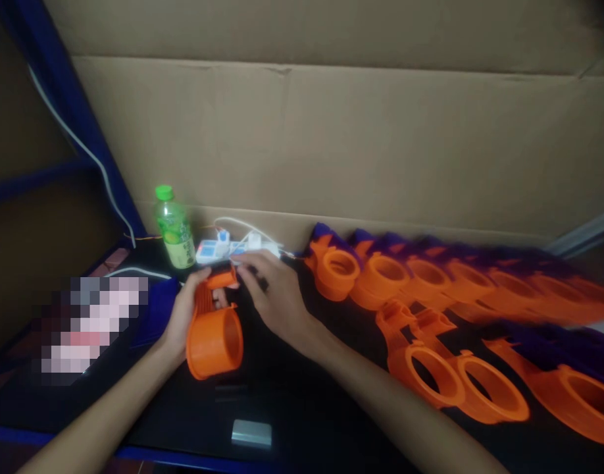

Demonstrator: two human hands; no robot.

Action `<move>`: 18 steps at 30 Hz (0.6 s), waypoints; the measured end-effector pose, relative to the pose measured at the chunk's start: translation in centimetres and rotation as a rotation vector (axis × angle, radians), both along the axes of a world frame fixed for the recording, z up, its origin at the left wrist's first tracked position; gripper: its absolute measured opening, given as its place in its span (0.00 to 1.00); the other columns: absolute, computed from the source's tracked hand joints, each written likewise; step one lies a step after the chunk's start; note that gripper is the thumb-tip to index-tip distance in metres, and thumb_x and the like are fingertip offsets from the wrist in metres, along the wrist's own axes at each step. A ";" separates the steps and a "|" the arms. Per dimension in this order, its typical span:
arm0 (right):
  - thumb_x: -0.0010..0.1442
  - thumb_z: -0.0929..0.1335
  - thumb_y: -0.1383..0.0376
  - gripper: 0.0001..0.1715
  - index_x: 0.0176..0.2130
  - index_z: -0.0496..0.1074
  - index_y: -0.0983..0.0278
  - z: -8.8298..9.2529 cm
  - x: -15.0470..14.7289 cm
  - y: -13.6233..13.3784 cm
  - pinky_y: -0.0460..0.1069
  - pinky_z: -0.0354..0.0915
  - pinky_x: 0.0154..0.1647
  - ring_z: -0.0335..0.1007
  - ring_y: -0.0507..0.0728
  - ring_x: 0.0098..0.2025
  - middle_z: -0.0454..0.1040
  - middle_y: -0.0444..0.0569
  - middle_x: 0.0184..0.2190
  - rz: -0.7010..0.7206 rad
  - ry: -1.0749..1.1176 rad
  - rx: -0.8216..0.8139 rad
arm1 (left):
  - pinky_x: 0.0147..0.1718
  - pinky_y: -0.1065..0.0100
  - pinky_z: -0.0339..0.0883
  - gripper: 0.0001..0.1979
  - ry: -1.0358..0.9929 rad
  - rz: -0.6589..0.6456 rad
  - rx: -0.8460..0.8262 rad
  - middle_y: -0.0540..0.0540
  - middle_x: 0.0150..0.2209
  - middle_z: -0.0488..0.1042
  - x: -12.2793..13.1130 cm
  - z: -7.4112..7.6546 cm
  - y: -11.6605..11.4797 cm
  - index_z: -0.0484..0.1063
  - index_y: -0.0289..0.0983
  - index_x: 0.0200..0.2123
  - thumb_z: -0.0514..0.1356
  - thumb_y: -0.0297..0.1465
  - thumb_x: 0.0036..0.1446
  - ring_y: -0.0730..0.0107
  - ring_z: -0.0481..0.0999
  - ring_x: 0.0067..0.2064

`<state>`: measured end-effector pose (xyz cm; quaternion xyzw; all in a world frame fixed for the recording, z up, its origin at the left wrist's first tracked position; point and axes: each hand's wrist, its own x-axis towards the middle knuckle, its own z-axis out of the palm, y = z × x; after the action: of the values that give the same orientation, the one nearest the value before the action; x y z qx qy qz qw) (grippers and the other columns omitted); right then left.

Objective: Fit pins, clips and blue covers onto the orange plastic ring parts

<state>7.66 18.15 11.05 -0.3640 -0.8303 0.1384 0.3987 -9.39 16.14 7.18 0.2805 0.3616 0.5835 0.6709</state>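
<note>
My left hand (181, 316) is closed around an orange plastic part (214, 345), gripping its upper bracket end. A wide round ring hangs from the part's lower end, above the dark table. My right hand (277, 296) reaches in from the right, its thumb and index finger pinched at the upper end of the part. Whatever may be between those fingertips is too small and blurred to name. Beside my right hand are two more orange ring parts (433, 378), lying together on the table.
Rows of orange parts with dark purple pieces (381, 273) line the right and back. A green-capped bottle (176, 230) and a white power strip (208, 250) with cables stand behind my hands. A small silvery block (251, 433) lies near the front edge. A pixelated patch covers the left.
</note>
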 end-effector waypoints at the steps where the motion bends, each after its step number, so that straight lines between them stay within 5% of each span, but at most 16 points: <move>1: 0.71 0.61 0.65 0.16 0.53 0.72 0.60 -0.4 0.0 0.4 0.49 0.66 0.54 0.71 0.53 0.52 0.75 0.48 0.52 -0.022 -0.041 -0.036 | 0.20 0.71 0.65 0.15 -0.043 -0.008 -0.027 0.49 0.20 0.72 -0.3 0.2 0.1 0.73 0.34 0.31 0.62 0.42 0.56 0.73 0.69 0.19; 5: 0.69 0.63 0.65 0.15 0.53 0.72 0.62 -2.8 -0.2 1.9 0.52 0.67 0.52 0.70 0.57 0.52 0.74 0.52 0.51 -0.069 -0.318 -0.139 | 0.20 0.71 0.65 0.15 -0.150 -0.023 -0.072 0.48 0.21 0.72 -1.0 0.8 0.1 0.75 0.34 0.36 0.61 0.41 0.55 0.71 0.70 0.20; 10: 0.64 0.67 0.65 0.15 0.51 0.73 0.64 -5.3 -1.0 2.5 0.54 0.68 0.48 0.67 0.62 0.55 0.72 0.56 0.51 -0.094 -0.404 -0.149 | 0.19 0.71 0.66 0.19 -0.170 -0.073 -0.074 0.48 0.22 0.72 -0.5 0.8 0.0 0.76 0.32 0.41 0.61 0.43 0.57 0.72 0.70 0.20; 18: 0.65 0.64 0.70 0.11 0.39 0.77 0.66 -4.6 -0.5 3.4 0.52 0.68 0.49 0.72 0.59 0.49 0.78 0.56 0.41 -0.174 -0.257 -0.151 | 0.19 0.72 0.66 0.19 -0.138 -0.023 -0.097 0.50 0.20 0.70 -0.4 0.3 0.3 0.77 0.31 0.38 0.63 0.44 0.56 0.74 0.68 0.20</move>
<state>7.12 21.52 6.44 -0.4779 -0.8271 0.1176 0.2715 -9.82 16.48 7.45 0.2108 0.3389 0.5757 0.7136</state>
